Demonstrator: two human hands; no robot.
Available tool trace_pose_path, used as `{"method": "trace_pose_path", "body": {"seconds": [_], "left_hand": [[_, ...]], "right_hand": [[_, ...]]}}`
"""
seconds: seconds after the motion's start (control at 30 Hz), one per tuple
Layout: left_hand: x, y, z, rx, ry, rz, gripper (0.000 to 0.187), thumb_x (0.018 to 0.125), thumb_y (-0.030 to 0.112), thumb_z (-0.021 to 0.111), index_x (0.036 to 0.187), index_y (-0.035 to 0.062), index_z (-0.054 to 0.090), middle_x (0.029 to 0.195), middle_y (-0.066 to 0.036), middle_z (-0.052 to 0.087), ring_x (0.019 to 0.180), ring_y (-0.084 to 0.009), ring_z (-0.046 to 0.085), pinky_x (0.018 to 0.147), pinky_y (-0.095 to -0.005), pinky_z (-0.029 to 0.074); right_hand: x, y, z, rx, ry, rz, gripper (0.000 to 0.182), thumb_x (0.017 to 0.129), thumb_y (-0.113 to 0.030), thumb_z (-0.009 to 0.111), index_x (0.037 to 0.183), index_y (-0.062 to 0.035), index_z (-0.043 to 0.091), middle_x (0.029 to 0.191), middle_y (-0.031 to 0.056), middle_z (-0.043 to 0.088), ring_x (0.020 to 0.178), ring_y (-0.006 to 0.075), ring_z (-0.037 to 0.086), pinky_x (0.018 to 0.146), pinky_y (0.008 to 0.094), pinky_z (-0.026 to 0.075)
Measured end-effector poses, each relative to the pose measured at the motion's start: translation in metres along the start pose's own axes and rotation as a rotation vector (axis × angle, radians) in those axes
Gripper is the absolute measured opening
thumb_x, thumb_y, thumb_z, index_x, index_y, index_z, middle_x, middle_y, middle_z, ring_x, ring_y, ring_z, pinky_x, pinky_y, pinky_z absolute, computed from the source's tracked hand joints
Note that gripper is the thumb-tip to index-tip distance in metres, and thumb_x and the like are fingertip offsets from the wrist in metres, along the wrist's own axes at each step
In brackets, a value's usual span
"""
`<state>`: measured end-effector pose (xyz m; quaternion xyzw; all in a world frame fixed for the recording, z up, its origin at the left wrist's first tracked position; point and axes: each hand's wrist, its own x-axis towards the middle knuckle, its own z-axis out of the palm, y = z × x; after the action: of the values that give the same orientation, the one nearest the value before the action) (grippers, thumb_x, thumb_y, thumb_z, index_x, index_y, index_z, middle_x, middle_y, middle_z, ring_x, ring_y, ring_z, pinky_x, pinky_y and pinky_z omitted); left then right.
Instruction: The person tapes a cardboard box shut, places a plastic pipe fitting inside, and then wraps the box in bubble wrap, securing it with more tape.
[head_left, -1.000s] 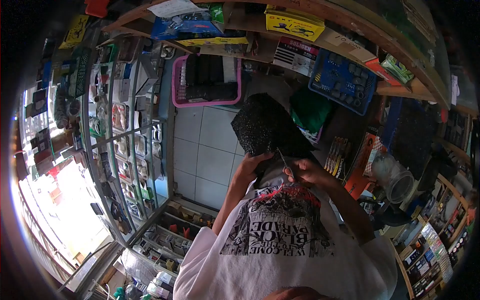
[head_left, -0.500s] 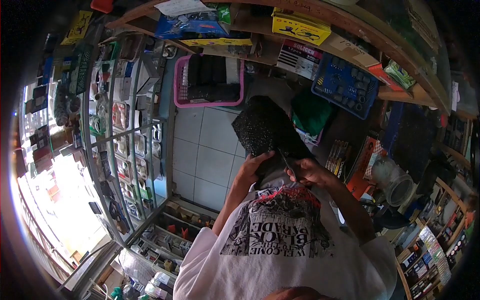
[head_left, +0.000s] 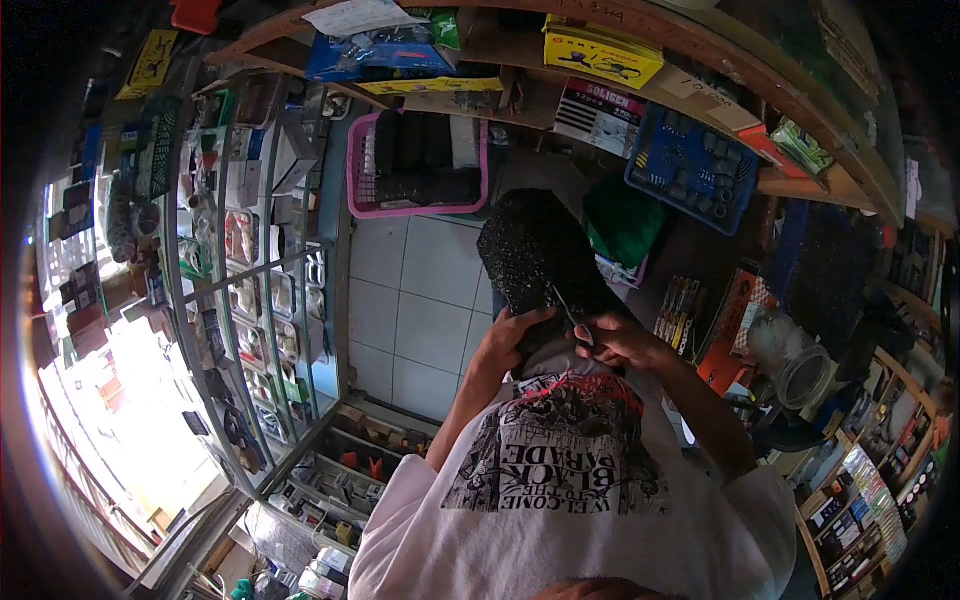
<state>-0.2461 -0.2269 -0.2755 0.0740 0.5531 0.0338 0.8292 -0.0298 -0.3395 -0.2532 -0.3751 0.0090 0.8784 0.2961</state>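
Note:
Across my lap lies a piece of black speckled material (head_left: 530, 250), its surface dotted with small shiny spots. My left hand (head_left: 512, 338) pinches the near edge of it, thumb and fingers closed. In my right hand (head_left: 615, 340) is what looks like a pair of scissors (head_left: 563, 303), the thin metal blades pointing up and left over the material. Where the blades meet the edge is too dark to make out. My two hands are close together in front of my printed shirt.
A pink basket (head_left: 483, 180) holding dark rolls stands on the pale tiled floor (head_left: 435, 325). To the right are a blue tray (head_left: 735, 215) of small grey parts and a green bag (head_left: 622, 220). A wooden shelf (head_left: 510, 60) spans the front; glass display cases (head_left: 285, 265) line the left.
The black material has shifted slightly right and its left corner has turned in. The scissors have tilted, with more of the blades catching the light. My left hand has moved slightly right.

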Motion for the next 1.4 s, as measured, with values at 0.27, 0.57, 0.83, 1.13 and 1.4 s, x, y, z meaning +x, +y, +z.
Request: {"method": "trace_pose_path", "body": {"seconds": [0.27,0.57,0.83,1.13,1.4], "left_hand": [[-0.010,0.011,0.005,0.011,-0.129,0.002,0.029,0.089,0.001,0.067,0.117,-0.0012,0.063,0.113,-0.014,0.069,0.097,-0.0246,0.070,0.084,-0.0378,0.060],[-0.021,0.017,0.017,0.057,-0.145,0.038,0.040,0.084,0.003,0.074,0.122,0.0017,0.062,0.116,-0.014,0.068,0.100,-0.0283,0.068,0.086,-0.0382,0.057],[0.002,-0.004,-0.035,1.184,-0.366,1.015,0.052,0.078,0.004,0.074,0.129,0.0131,0.067,0.136,-0.018,0.055,0.121,-0.0298,0.055,0.106,-0.0382,0.041],[-0.016,0.008,0.005,0.126,-0.230,0.066,0.034,0.084,-0.001,0.071,0.118,0.0009,0.065,0.115,-0.014,0.070,0.098,-0.0293,0.070,0.084,-0.0405,0.059],[-0.024,0.008,0.015,0.151,-0.240,0.025,0.045,0.080,-0.004,0.075,0.122,0.0020,0.062,0.114,-0.014,0.069,0.099,-0.0282,0.069,0.086,-0.0409,0.058]], "right_hand": [[0.008,0.011,0.007,-0.073,0.031,-0.149,0.027,0.091,-0.018,0.069,0.112,-0.0056,0.056,0.082,-0.0027,0.055,0.048,-0.0004,0.032,0.043,0.0184,0.025],[0.014,0.019,0.014,-0.102,0.089,-0.307,0.028,0.089,-0.032,0.076,0.100,-0.0083,0.065,0.079,-0.0048,0.060,0.057,0.0018,0.045,0.051,0.0205,0.034],[0.011,0.013,0.020,-0.170,0.177,-0.289,0.031,0.091,-0.039,0.073,0.097,-0.0106,0.064,0.074,-0.0059,0.059,0.056,0.0015,0.042,0.051,0.0219,0.031],[0.012,0.013,0.019,-0.153,0.212,-0.287,0.031,0.088,-0.040,0.075,0.092,-0.0103,0.065,0.071,-0.0056,0.057,0.051,0.0021,0.041,0.046,0.0223,0.030],[0.022,0.021,0.009,-0.259,0.363,-0.235,0.052,0.080,-0.059,0.078,0.065,-0.0115,0.062,0.053,-0.0066,0.047,0.048,0.0042,0.041,0.046,0.0259,0.029]]}}
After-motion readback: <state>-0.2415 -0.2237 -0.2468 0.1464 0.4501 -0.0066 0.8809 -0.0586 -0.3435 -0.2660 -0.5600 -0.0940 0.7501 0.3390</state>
